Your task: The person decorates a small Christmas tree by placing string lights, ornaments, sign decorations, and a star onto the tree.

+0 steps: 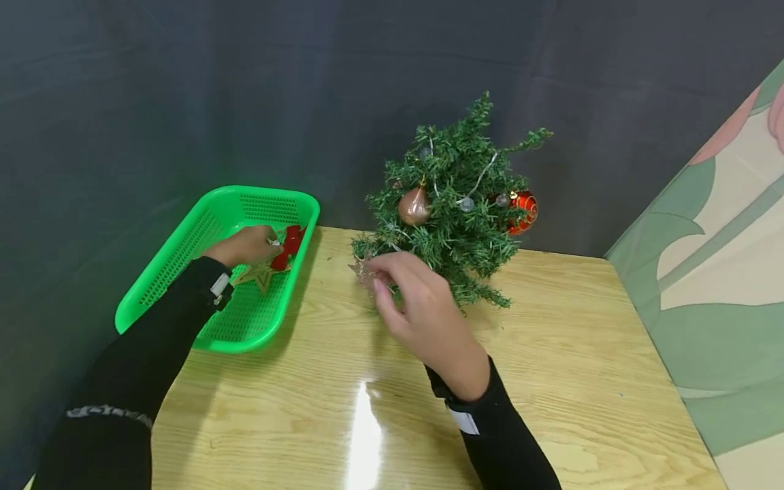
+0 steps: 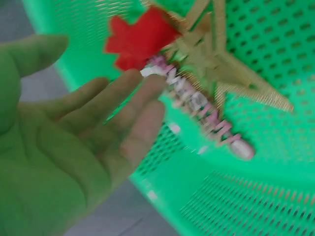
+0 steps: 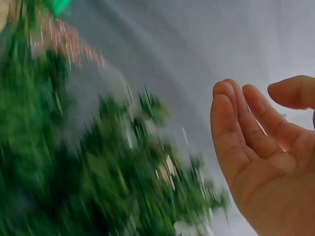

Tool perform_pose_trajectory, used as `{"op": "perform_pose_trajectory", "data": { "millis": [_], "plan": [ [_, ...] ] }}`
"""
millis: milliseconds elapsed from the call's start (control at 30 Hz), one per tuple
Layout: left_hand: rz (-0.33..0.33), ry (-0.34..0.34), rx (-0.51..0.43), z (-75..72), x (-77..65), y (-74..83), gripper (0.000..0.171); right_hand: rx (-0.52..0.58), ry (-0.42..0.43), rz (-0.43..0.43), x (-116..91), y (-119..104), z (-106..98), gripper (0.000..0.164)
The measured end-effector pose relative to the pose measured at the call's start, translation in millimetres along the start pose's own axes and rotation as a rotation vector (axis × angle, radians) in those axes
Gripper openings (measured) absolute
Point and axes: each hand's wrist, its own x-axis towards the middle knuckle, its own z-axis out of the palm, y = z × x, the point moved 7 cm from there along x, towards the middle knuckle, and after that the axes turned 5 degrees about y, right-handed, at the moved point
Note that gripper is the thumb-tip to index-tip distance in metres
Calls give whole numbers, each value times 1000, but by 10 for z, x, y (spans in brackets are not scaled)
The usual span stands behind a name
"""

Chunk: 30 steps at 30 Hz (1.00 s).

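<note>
My left hand (image 1: 252, 245) reaches into a green plastic basket (image 1: 306, 204). In the left wrist view its fingers are relaxed and overlap the white end of a pink-and-white twisted ornament (image 2: 202, 105). A red bow-like ornament (image 2: 140, 39) and a gold star (image 2: 221, 73) lie beside it. My right hand (image 1: 425, 306) is at the lower left of a small green Christmas tree (image 1: 453, 238). Its thumb and fingers stand apart with nothing between them in the right wrist view. A pinkish glittery ornament (image 1: 361, 270) hangs just past its fingertips.
On the tree hang a rose-brown bauble (image 1: 414, 206), a red bauble with gold swirls (image 1: 524, 212) and small clear balls on white strings. The wooden table (image 1: 294, 408) meets a dark cloth (image 1: 306, 102) at the back. A leaf-patterned fabric (image 1: 723, 286) borders the right side.
</note>
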Motion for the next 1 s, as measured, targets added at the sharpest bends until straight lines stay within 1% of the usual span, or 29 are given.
{"op": "perform_pose_trajectory", "data": {
  "millis": [33,100,167,267,333,367,400,467,500,567,600,633,700,767,800,833,867,933,967,1000],
  "plan": [
    [-13,7,-14,22,78,-4,59,0,-27,6,3,-2,94,20],
    [-53,20,-44,77,217,-29,47,3,-84,14,-1,-16,272,20],
    [-113,22,-85,142,321,-86,35,-4,-140,16,-20,-26,434,19],
    [-200,39,-129,215,406,-164,35,-14,-202,27,-55,-12,618,20],
    [-232,65,-138,241,431,-190,27,-19,-222,39,-72,14,694,20],
    [-238,77,-143,255,442,-194,25,-21,-230,44,-78,29,722,20],
    [-239,91,-141,263,449,-193,27,-23,-237,51,-82,46,749,20],
    [-241,120,-133,279,460,-191,36,-26,-254,61,-89,80,795,20],
    [-241,126,-122,288,463,-188,38,-28,-265,65,-92,96,818,20],
    [-236,136,-102,300,470,-176,37,-30,-284,75,-98,134,860,20],
    [-230,152,-79,294,477,-165,35,-33,-293,79,-101,155,879,20],
    [-227,159,-60,289,480,-145,41,-36,-299,84,-104,174,891,20],
    [-221,152,-25,300,515,-126,54,-41,-309,91,-110,213,906,21],
    [-205,162,11,309,552,-110,61,-50,-321,93,-113,236,919,21],
    [-190,168,34,323,574,-114,61,-55,-328,92,-117,242,926,20],
    [-177,174,50,338,590,-123,60,-58,-336,92,-121,244,933,20],
    [-153,191,76,350,609,-142,50,-58,-344,91,-127,244,944,20],
    [-115,237,105,346,609,-155,19,-64,-357,93,-137,239,963,19],
    [-95,263,121,333,603,-156,13,-65,-362,96,-144,240,969,19],
    [-82,287,128,314,591,-155,15,-65,-365,101,-150,244,973,19]
  ]
}}
